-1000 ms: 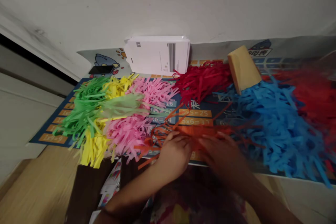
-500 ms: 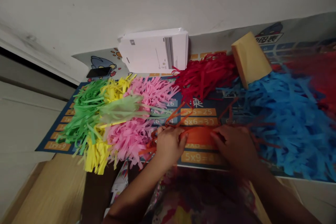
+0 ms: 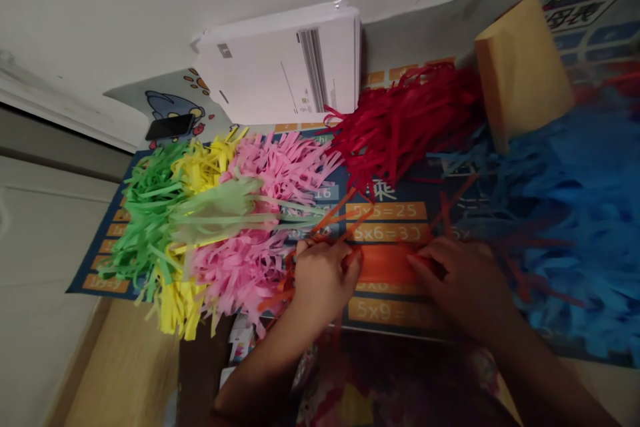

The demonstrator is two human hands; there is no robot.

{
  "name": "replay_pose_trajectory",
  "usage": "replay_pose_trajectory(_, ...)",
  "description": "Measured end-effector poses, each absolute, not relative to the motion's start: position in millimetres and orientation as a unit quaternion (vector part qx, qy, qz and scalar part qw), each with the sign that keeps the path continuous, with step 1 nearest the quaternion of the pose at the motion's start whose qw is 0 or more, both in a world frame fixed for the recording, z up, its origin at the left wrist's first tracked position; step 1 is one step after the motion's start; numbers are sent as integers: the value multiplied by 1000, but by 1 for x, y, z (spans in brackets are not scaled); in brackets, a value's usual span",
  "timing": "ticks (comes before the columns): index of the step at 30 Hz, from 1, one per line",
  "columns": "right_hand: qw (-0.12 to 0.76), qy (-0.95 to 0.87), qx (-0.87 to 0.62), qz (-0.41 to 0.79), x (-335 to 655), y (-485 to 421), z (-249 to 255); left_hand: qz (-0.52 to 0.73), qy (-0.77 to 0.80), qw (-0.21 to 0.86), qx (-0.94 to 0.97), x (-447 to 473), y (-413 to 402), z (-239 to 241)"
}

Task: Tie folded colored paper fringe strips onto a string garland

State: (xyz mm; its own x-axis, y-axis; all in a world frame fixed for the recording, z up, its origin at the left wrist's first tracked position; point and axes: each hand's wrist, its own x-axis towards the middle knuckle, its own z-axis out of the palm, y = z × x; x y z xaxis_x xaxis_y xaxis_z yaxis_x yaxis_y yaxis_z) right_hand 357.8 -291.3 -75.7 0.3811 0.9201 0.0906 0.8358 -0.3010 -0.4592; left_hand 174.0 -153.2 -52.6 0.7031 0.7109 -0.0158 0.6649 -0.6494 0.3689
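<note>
Between my hands stretches a strip of orange tissue paper (image 3: 386,264) with cut fringes trailing out at both ends. My left hand (image 3: 325,273) pinches its left end, thumb against bent fingers. At the other end, the fingers of my right hand (image 3: 457,277) are closed on the paper. Pink fringed paper (image 3: 240,263) lies just left of my left hand. Blue fringed paper (image 3: 565,213), smeared by motion, is to the right of my right hand. Beyond both hands rests a bundle of dark red paper fringe (image 3: 405,127).
A dark blue printed mat (image 3: 395,310) covers the table. Green (image 3: 150,213) and yellow fringes (image 3: 183,300) lie at the left, near a black phone (image 3: 170,127). Against the wall stand a white box (image 3: 280,67) and a yellow paper packet (image 3: 530,73).
The view has shifted and come closer, so the box and packet sit higher in the picture. Both hands keep hold of the orange paper, which looks flatter between them.
</note>
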Motion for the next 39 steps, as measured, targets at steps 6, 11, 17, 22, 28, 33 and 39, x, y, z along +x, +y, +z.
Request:
replay_pose_trajectory(6, 212, -541, -808, 95, 357, -290, -75, 80, 376, 169, 907, 175, -152, -55)
replay_pose_trajectory(11, 212, -538, -811, 90, 356, -287, -76, 73, 374, 147, 913, 175, -153, -58)
replay_pose_trajectory(17, 203, -475, -855, 46, 360, -290, -71, 121, 233, 13, 965, 176, -152, -53)
replay_pose_trajectory(22, 216, -614, -754, -89, 349, -313, -46, 17, 2, -62, 998, 176, -153, -42)
replay_pose_trajectory(28, 109, -759, -638, -68, 346, -302, -55, -37, 24, -41, 998, 177, -164, -21)
replay_pose_trajectory(33, 78, -760, -641, -75, 361, -289, -54, 11, 71, -40, 997, 181, -168, -30)
replay_pose_trajectory(39, 125, -722, -668, -129, 334, -285, -39, 93, 101, -26, 990, 174, -162, -47)
